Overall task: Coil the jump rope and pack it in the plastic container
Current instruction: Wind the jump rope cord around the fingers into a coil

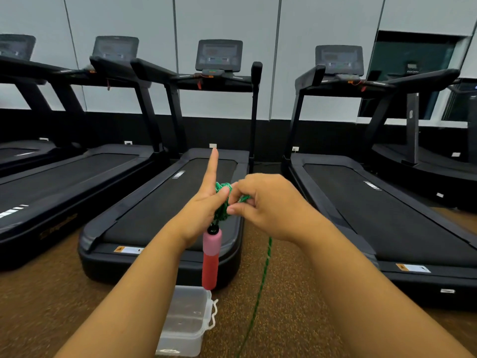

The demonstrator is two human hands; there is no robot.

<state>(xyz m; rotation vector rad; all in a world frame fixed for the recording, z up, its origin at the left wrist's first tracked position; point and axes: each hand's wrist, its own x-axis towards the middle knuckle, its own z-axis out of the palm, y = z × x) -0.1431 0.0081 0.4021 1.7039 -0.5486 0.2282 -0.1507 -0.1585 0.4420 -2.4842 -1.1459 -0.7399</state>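
A green jump rope (221,202) is wound in several loops around my left hand (204,210), whose index finger points straight up. One pink and red handle (211,257) dangles below that hand. My right hand (263,202) pinches the rope right beside the loops. The loose strand (260,285) drops from my right hand down to the floor. A clear plastic container (185,321) with its lid on sits on the floor under my left forearm. The second handle is out of sight.
Several black treadmills stand in a row ahead; the nearest one (165,202) is directly behind my hands, another (387,215) to the right. The floor (296,319) is brown speckled rubber. A grey panelled wall runs along the back.
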